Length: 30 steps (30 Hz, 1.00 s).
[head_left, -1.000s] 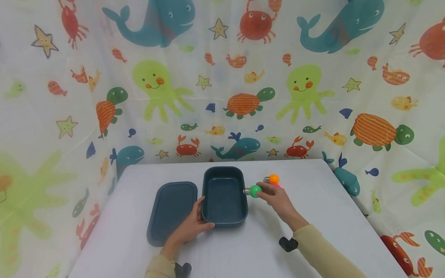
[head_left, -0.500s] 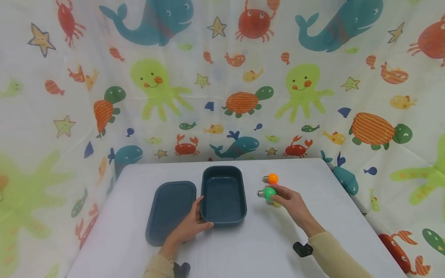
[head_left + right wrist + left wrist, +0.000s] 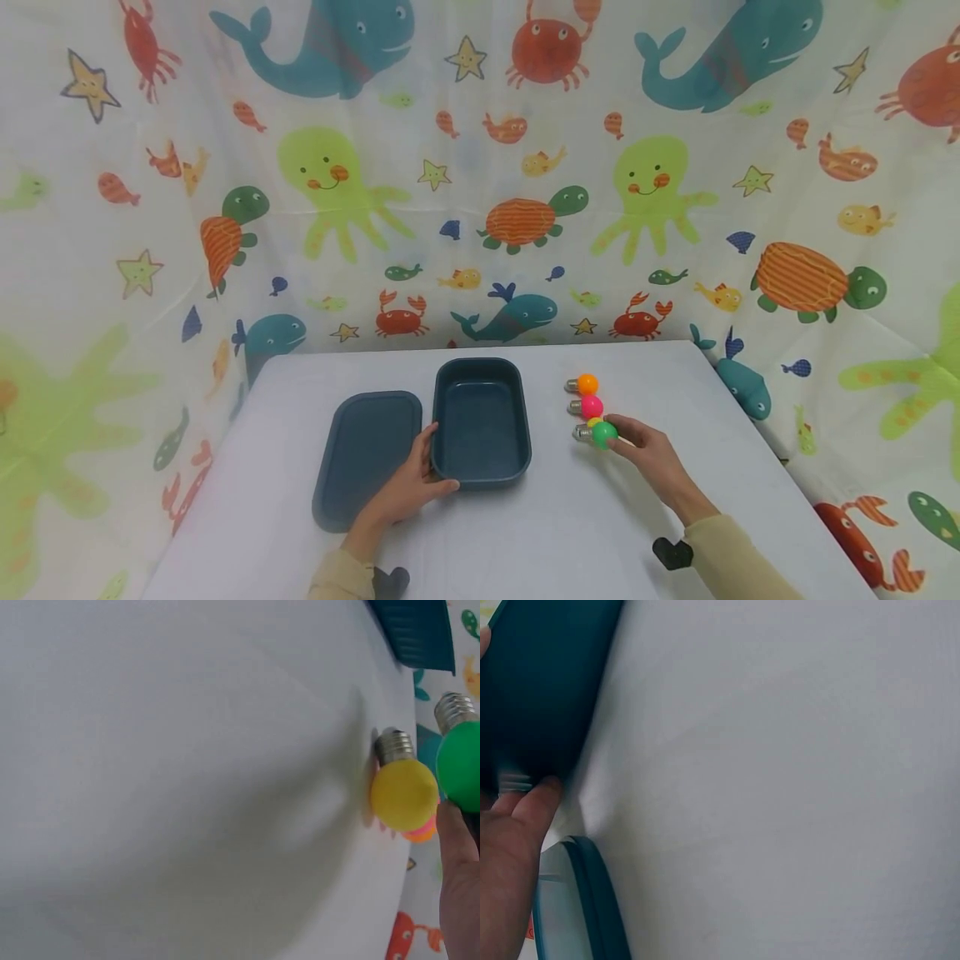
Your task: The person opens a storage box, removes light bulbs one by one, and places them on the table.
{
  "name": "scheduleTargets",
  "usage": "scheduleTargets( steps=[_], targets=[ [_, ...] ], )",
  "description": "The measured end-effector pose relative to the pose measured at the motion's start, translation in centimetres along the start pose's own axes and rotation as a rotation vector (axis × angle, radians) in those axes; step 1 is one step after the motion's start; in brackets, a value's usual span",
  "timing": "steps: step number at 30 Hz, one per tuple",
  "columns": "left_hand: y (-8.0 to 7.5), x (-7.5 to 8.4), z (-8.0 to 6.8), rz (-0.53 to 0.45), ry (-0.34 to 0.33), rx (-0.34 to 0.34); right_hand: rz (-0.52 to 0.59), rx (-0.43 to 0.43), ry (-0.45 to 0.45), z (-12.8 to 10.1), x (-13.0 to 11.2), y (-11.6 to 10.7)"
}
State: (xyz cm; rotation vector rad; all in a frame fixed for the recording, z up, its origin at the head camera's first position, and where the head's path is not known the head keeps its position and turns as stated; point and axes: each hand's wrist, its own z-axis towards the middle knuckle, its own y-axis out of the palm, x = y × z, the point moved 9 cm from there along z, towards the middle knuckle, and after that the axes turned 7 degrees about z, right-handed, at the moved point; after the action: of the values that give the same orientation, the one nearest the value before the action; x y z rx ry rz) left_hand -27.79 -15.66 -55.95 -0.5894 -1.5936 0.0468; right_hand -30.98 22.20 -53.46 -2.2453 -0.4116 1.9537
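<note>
Green is the bulb (image 3: pixel 603 433) that the right hand (image 3: pixel 651 461) pinches at its fingertips, low over the white table (image 3: pixel 525 533), towards the right edge. A yellow bulb (image 3: pixel 403 791) lies on the cloth just beside it, mostly hidden behind the green one from above. Beyond them, towards the far edge, a pink bulb (image 3: pixel 590 407) and an orange bulb (image 3: pixel 586 384) lie in a short row, metal caps pointing left. The left hand (image 3: pixel 408 487) rests against the near left corner of the dark teal box (image 3: pixel 480 421), thumb on its near wall and fingers laid loosely along its side. That box stands open near the middle of the table, with its lid (image 3: pixel 365 454) flat on the cloth just to its left.
</note>
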Motion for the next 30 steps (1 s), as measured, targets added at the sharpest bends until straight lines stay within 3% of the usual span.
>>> scheduleTargets(
  steps=[13, 20, 30],
  targets=[
    [0.0, -0.3, 0.2, -0.008, 0.011, -0.008, -0.035, 0.028, 0.057, -0.7, 3.0, 0.9],
    [0.2, -0.7, 0.3, 0.007, -0.002, -0.015, -0.081, 0.051, 0.069, -0.8, 3.5, 0.8],
    [0.1, -0.3, 0.3, -0.009, 0.018, -0.005, -0.038, 0.057, 0.08, -0.6, 3.8, 0.2]
  ],
)
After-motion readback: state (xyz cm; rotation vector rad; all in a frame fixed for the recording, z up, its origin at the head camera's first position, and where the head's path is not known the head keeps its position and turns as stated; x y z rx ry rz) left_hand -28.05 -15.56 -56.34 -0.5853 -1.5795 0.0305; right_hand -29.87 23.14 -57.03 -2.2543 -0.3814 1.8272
